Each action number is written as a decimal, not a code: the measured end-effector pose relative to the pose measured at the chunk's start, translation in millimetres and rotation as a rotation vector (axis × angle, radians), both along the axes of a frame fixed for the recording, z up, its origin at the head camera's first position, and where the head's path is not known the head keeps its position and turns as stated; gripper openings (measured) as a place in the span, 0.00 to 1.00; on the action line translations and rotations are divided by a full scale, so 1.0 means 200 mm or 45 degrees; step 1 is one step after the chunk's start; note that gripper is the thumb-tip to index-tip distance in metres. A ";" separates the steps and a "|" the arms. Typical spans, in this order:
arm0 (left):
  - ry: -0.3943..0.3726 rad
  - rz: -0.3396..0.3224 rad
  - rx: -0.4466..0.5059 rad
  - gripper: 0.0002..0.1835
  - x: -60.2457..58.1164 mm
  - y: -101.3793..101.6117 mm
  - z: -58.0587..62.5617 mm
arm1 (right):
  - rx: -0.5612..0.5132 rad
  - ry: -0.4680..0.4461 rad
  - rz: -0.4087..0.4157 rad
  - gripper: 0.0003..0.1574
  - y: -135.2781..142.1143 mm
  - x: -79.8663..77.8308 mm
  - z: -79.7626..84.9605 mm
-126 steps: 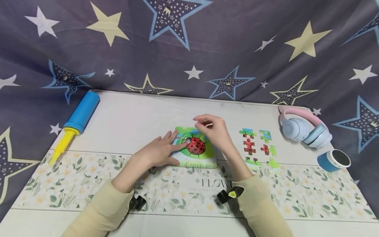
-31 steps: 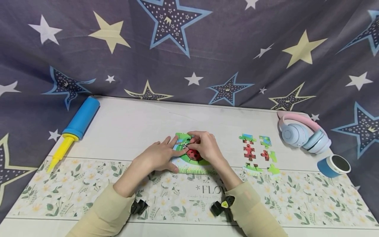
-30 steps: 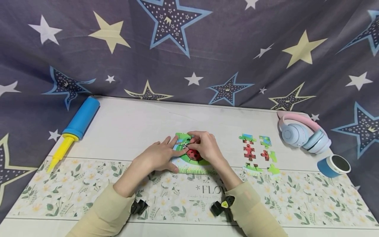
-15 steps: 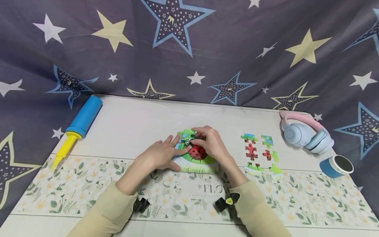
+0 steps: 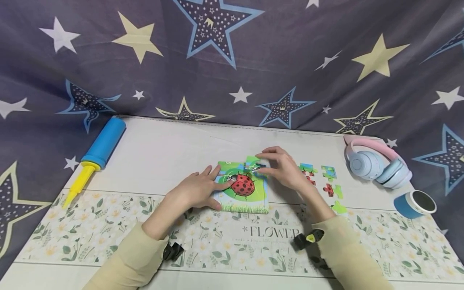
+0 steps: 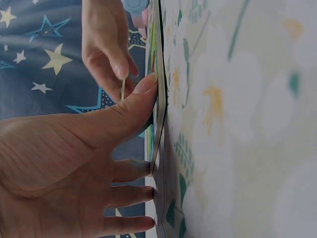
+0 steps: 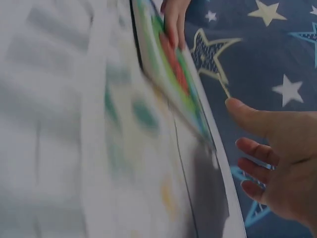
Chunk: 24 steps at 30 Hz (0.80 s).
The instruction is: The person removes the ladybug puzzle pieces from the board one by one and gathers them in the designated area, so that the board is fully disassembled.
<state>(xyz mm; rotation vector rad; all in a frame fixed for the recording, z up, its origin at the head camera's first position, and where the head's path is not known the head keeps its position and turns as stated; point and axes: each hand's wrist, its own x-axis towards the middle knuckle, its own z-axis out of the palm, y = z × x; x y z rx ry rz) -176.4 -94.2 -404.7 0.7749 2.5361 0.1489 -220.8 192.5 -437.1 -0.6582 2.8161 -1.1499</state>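
A square ladybug puzzle board (image 5: 241,205) lies at mid-table, its red ladybug (image 5: 243,185) in plain sight. My left hand (image 5: 195,188) rests spread on the board's left side, index fingertip beside the ladybug's head and thumb at the lower left edge. Between thumb and fingers, my right hand (image 5: 286,168) pinches a green-and-blue jigsaw piece (image 5: 250,162) with black-and-white markings, over the board's upper right corner. Edge-on, that piece appears as a thin strip above the board in both wrist views. The right hand's other fingers are loosely bent.
To the right lie several loose jigsaw pieces (image 5: 328,172), partly hidden behind the right forearm. Farther right are pink-and-blue headphones (image 5: 377,161) and a blue cup (image 5: 413,204). A blue-and-yellow hand pump (image 5: 101,145) lies at the far left. A starry curtain (image 5: 232,60) hangs behind.
My right hand has moved right, drawing the pinched piece from over the ladybug's head to the board's upper right corner, which uncovers the ladybug. The left hand has stayed in place.
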 end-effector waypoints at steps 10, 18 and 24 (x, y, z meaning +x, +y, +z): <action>0.005 0.005 0.006 0.44 0.01 -0.01 0.00 | 0.058 0.017 -0.021 0.29 0.28 0.00 0.00; 0.004 0.008 0.006 0.44 0.01 -0.01 -0.01 | 0.103 0.019 -0.006 0.27 0.40 -0.01 0.01; 0.009 0.009 0.019 0.44 0.01 0.00 0.00 | 0.092 -0.033 -0.010 0.28 0.45 -0.04 0.00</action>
